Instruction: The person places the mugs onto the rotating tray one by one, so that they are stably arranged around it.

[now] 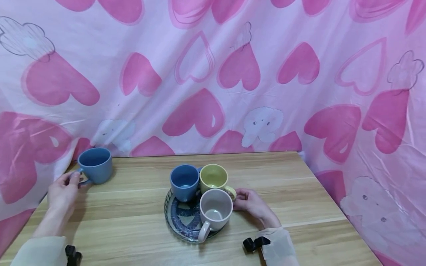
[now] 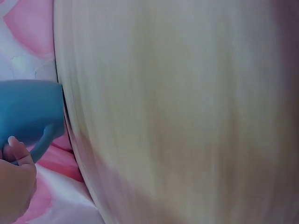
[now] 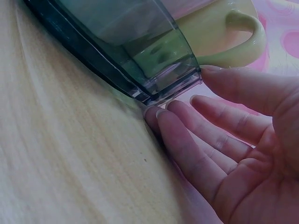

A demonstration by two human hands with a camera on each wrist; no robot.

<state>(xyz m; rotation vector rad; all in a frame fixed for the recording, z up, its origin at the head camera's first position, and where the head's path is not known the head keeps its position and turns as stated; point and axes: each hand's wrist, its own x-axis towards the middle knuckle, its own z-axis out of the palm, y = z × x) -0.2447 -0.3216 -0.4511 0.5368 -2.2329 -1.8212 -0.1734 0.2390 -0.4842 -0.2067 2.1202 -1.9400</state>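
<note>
At the table's far left, my left hand pinches the handle of a blue mug between thumb and fingers. That mug is upright; whether its base touches the table I cannot tell. A round dark glass plate lies mid-table, bearing a second blue mug, a yellow-green mug and a pale pinkish mug. My right hand is at the plate's right side. In the right wrist view its thumb is at the rim of the plate and its fingertips are under the edge.
The wooden table ends at the back against a hanging pink cloth with a heart print. Bare wood lies between the left mug and the plate. The pale mug's handle sticks out over the plate's front rim.
</note>
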